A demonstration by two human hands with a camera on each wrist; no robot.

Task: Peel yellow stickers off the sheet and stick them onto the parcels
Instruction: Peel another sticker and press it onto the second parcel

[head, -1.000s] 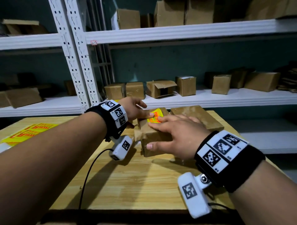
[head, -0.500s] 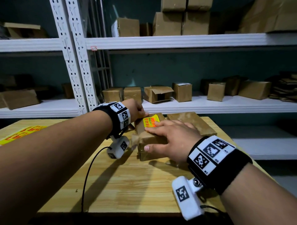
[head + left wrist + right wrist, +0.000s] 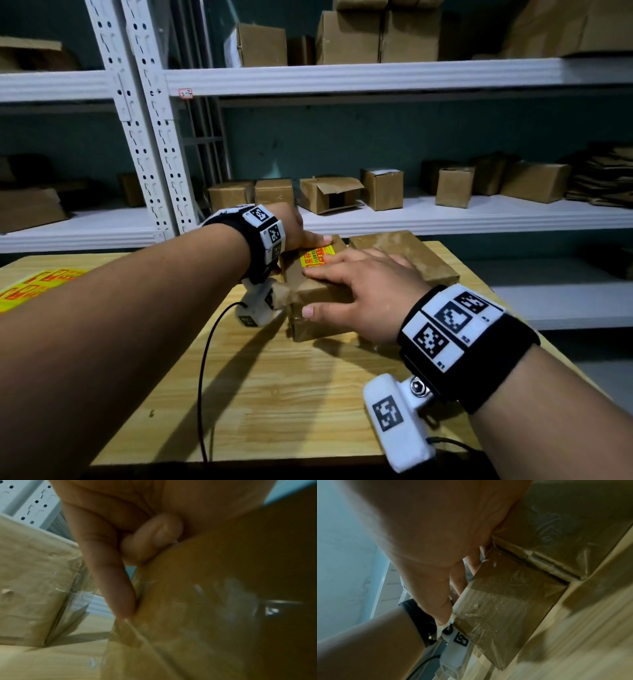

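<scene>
A brown taped parcel lies mid-table with a yellow sticker on its top. My left hand holds the parcel's far left corner, thumb on the sticker's far edge. In the left wrist view its fingers lie against the parcel's side. My right hand lies flat on the parcel, straight fingers pressing the sticker's near part and thumb on the front face. The right wrist view shows that parcel under my palm. The yellow sticker sheet lies at the table's left edge.
A second flat parcel lies just right of the first and touches it. Another taped box stands to the left in the left wrist view. White shelves behind the wooden table carry several cardboard boxes.
My right fingers have slid left over the sticker and cover more of it; the sticker lies flatter. My left hand stays at the far corner. The view has shifted slightly.
</scene>
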